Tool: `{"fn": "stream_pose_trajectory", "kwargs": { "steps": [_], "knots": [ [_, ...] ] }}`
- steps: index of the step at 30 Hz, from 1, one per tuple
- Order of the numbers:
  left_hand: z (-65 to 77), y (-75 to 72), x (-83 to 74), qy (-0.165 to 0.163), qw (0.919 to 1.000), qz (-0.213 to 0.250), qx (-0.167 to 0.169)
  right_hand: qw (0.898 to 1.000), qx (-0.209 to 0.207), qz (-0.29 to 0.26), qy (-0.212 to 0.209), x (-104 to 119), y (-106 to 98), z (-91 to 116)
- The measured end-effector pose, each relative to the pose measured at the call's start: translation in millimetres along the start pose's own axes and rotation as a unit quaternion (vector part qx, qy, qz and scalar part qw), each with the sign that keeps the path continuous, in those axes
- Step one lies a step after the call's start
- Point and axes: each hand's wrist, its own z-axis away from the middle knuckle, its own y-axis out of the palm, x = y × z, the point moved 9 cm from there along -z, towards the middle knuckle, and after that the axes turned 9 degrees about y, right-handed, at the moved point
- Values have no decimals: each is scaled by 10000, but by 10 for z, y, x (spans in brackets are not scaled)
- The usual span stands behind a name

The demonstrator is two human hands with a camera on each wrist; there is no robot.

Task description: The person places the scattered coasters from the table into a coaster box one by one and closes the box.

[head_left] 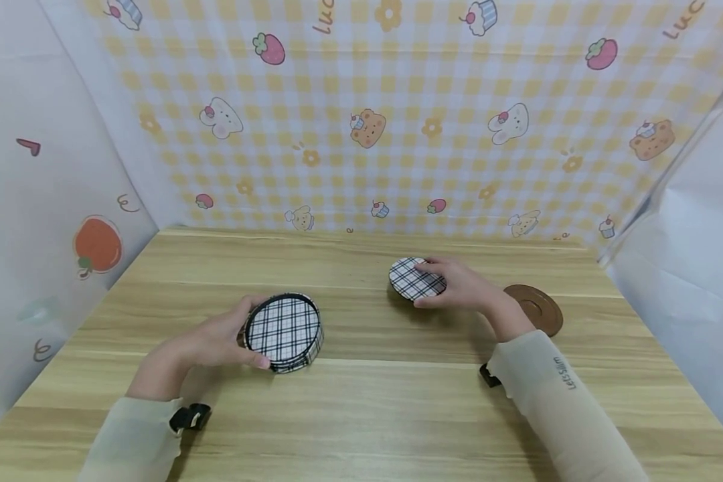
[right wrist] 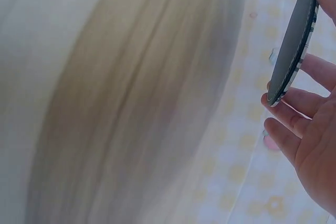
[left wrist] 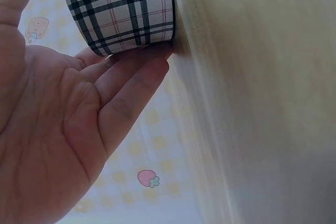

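Note:
My left hand (head_left: 211,340) grips a round black-and-white plaid coaster holder (head_left: 283,328) by its side, with the thumb at the near rim. Its plaid wall (left wrist: 123,9) fills the top of the left wrist view, fingers curling along the bottom edge against the wood. On the right, my right hand (head_left: 462,286) pinches a thin plaid coaster (head_left: 408,278) at its edge, raised above the table. The right wrist view shows that coaster (right wrist: 293,45) nearly edge-on, its plain dark underside turned to the camera and fingertips at both ends of its rim.
A brown round disc (head_left: 553,314) with a ringed centre lies on the wooden table (head_left: 361,415), partly behind the right forearm. A yellow checked cloth (head_left: 337,134) with cartoon prints hangs along the back. White sheets stand at both sides.

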Motion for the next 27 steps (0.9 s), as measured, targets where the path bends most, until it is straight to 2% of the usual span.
{"fn": "stream_pose_trajectory", "kwargs": {
  "steps": [9,14,27],
  "knots": [
    [1,12,-1,-7,10000,-20,7,9984,39,205,-535,406,120,-88],
    [3,2,-9,31,10000,37,6,9974,151,281,-640,638,190,-124],
    [2,2,-11,126,9999,67,44,9920,511,386,-1092,1223,527,-195]
  ]
}}
